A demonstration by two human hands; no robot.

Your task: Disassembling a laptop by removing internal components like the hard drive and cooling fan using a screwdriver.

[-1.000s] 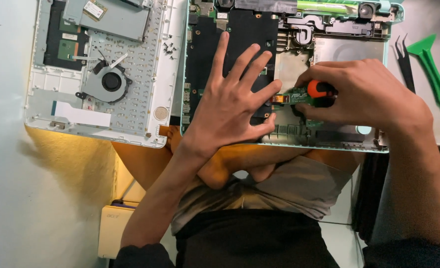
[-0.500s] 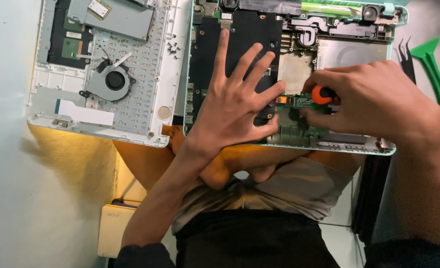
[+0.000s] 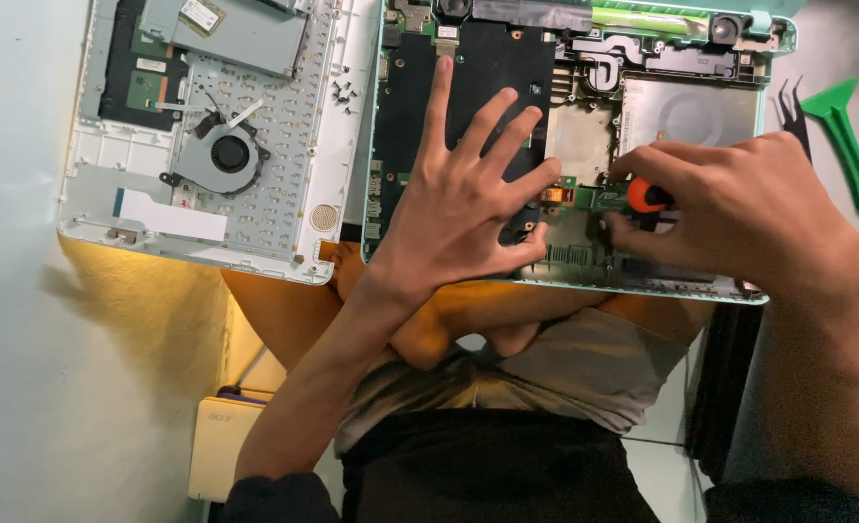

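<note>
Far left: pale surface (image 3: 13, 291) bearing a white laptop palmrest shell (image 3: 91, 184), inner side up, with a round grey cooling fan (image 3: 224, 155) mounted near its middle, a grey metal plate (image 3: 236, 34) above it and a white flat ribbon strip (image 3: 173, 215) along its lower edge. A few small loose screws (image 3: 340, 92) lie on the shell near its right edge.

Centre: opened laptop base (image 3: 739, 291) with a mint-green rim, lying just beside the shell, its near edge over the person's crossed legs. The left hand (image 3: 459, 208) lies flat on the dark mainboard (image 3: 400, 87), fingers (image 3: 437, 97) spread and released, grasping nothing, thumb tip by the lower part of the board.

Right of centre: the right hand (image 3: 739, 218) has its fingers clenched around a screwdriver with an orange handle (image 3: 645, 196), held upright over a small green circuit board (image 3: 594, 199) set in the base, between the two hands. The driver's tip is hidden by the hand.

Far right: black tweezers (image 3: 791, 107) and a green plastic pry tool (image 3: 848, 145) lie on the surface just beyond the base's right edge, side by side and apart from the right hand.
</note>
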